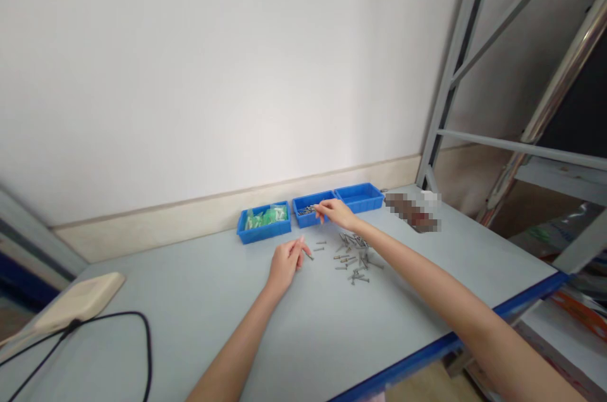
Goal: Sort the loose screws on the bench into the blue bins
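Observation:
My left hand [285, 260] is closed low over the grey table, its fingertips pinching a screw [308, 256]. My right hand [333, 212] reaches over the front edge of the middle blue bin [309, 220], fingers pinched together; what they hold, if anything, is too small to make out. Small metal screws lie inside that bin. Two loose screws [320, 246] rest on the table between my hands. A scattered pile of screws [351, 256] lies nearer to me, partly beside my right forearm.
On the left stands a blue bin [263, 237] with green and clear packets. The right blue bin [363, 205] looks empty. A blurred brown object [412, 212], a cream device [85, 298] and a black cable [148, 339] are on the table [199, 301].

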Action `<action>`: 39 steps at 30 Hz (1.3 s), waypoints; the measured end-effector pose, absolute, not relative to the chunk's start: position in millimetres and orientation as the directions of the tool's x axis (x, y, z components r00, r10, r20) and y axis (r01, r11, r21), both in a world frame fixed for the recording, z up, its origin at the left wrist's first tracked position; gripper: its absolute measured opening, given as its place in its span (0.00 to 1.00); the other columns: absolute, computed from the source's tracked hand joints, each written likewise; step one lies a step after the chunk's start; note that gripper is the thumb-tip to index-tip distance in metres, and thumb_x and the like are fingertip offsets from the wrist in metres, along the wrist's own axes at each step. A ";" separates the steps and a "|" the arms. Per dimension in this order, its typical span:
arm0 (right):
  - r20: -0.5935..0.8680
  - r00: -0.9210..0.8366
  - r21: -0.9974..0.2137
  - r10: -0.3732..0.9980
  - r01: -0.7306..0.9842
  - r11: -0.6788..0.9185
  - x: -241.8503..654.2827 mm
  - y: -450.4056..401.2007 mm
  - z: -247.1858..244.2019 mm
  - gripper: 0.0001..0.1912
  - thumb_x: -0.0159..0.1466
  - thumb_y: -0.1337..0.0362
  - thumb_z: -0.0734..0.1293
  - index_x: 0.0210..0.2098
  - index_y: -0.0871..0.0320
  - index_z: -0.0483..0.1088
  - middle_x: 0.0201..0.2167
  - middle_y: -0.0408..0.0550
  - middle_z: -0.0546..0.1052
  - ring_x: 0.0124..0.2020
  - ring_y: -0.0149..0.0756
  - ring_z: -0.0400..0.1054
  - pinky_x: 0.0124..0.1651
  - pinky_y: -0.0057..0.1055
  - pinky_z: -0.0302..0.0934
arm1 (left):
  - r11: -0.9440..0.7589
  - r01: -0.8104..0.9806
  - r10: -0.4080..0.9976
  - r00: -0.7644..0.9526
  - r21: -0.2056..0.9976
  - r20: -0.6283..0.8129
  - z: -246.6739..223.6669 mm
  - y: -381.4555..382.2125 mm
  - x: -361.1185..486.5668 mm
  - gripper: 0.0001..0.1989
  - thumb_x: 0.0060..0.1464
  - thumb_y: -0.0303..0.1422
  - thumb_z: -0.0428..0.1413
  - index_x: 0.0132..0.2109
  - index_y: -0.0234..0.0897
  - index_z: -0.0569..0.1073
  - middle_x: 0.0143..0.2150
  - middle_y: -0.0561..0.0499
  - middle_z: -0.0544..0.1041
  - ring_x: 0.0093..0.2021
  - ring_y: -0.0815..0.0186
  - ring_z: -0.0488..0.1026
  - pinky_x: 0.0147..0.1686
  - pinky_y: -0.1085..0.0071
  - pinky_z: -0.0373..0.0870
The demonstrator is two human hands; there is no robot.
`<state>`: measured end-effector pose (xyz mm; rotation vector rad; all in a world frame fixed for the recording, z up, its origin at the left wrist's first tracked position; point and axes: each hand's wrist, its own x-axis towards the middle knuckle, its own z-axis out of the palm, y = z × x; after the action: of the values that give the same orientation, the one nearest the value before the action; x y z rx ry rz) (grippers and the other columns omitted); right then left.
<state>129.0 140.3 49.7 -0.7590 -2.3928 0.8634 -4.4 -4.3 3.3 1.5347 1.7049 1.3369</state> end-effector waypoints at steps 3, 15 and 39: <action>0.337 -0.594 -0.409 0.730 0.606 0.682 118.2 148.2 62.6 0.25 0.66 0.52 0.53 0.25 0.60 0.73 0.22 0.50 0.75 0.30 0.34 0.69 0.33 0.26 0.56 | -0.093 0.486 0.942 -0.240 0.869 0.235 1.0 -4.8 -6.0 0.26 0.55 0.50 0.42 0.25 0.34 0.70 0.12 0.57 0.60 0.15 0.71 0.58 0.21 0.74 0.55; 0.047 -0.894 -0.301 0.445 0.412 0.860 182.1 104.3 40.4 0.08 0.49 0.62 0.71 0.29 0.54 0.75 0.32 0.45 0.77 0.33 0.36 0.68 0.30 0.25 0.52 | -0.092 0.531 0.960 -0.179 0.842 0.218 3.5 -7.6 2.2 0.26 0.55 0.50 0.42 0.23 0.35 0.70 0.12 0.57 0.59 0.15 0.70 0.58 0.21 0.74 0.53; 0.246 -0.738 -0.953 0.628 -0.064 0.297 158.9 94.3 13.1 0.16 0.50 0.54 0.70 0.29 0.61 0.69 0.26 0.46 0.75 0.25 0.30 0.67 0.33 0.29 0.62 | -0.138 0.441 0.967 -0.135 0.887 0.218 4.2 -7.3 6.7 0.16 0.53 0.44 0.49 0.33 0.35 0.69 0.15 0.59 0.62 0.15 0.72 0.60 0.19 0.76 0.56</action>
<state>158.9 94.3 13.1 -0.5010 -1.9669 1.4849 6.7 -7.3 4.2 1.5899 1.5873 1.2458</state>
